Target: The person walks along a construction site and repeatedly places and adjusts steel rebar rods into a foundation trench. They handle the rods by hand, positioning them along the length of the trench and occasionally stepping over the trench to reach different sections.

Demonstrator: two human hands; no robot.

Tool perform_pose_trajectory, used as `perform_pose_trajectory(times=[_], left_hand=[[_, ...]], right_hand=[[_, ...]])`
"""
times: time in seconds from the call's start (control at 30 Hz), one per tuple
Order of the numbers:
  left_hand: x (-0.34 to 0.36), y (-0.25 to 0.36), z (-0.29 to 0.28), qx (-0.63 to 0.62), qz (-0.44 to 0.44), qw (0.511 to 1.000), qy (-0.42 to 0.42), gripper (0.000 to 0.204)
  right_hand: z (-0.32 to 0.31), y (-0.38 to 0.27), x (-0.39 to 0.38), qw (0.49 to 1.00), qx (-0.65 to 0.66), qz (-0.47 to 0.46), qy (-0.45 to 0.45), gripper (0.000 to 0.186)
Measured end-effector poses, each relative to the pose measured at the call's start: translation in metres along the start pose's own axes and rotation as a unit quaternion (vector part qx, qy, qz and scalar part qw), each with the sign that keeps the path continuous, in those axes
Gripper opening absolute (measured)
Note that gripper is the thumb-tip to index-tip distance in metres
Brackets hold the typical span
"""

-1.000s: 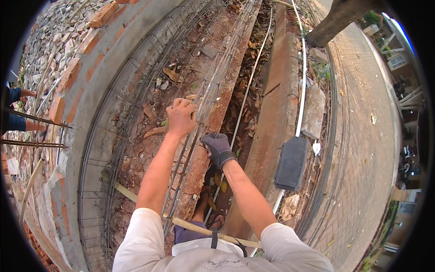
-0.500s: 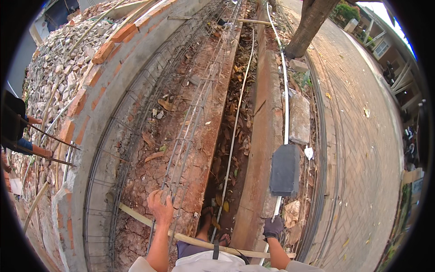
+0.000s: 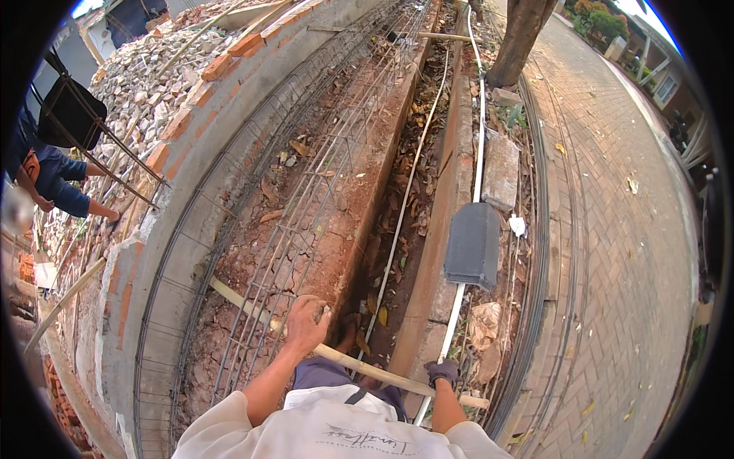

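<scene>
My bare left hand (image 3: 307, 323) is raised in front of me, just right of the rebar cage (image 3: 287, 237). Its fingers are curled together, and a small light speck shows at the tips; I cannot make out what it is. My right hand (image 3: 442, 372), in a dark glove, is closed over the line of the white pipe (image 3: 453, 317). Whether it grips the pipe or something small is hidden. Farther along, a dark grey slab-like block (image 3: 471, 245) lies over the pipe. A bamboo pole (image 3: 367, 369) crosses in front of my body, below both hands.
My feet are in a narrow leaf-strewn trench (image 3: 397, 237) with a thinner pipe along it. Left stand a concrete-and-brick wall (image 3: 180, 206) and rubble (image 3: 145, 99). Another person (image 3: 65, 180) stands beyond the wall. A tree (image 3: 520, 46) and brick paving (image 3: 604, 222) lie right.
My left hand has moved right, away from the rebar cage. My right hand remains by the white pipe, slightly farther left in view. The view has shifted, revealing more of the other person.
</scene>
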State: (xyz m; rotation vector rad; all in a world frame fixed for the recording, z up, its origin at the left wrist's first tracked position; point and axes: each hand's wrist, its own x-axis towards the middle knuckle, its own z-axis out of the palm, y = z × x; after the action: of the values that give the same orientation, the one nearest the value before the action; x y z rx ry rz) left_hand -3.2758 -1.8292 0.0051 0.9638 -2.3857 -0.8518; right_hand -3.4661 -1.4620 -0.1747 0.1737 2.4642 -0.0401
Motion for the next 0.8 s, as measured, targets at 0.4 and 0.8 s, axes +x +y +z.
perform_pose_trajectory(times=[0.4, 0.8], left_hand=[[-0.146, 0.018, -0.035, 0.044, -0.078, 0.992, -0.088, 0.024], [-0.177, 0.028, -0.063, 0.043, -0.130, 0.990, -0.028, 0.024]], right_hand=[[-0.024, 0.075, -0.002, 0.967, 0.106, -0.108, 0.206, 0.047], [-0.003, 0.121, -0.027, 0.987, -0.031, -0.061, 0.146, 0.071]])
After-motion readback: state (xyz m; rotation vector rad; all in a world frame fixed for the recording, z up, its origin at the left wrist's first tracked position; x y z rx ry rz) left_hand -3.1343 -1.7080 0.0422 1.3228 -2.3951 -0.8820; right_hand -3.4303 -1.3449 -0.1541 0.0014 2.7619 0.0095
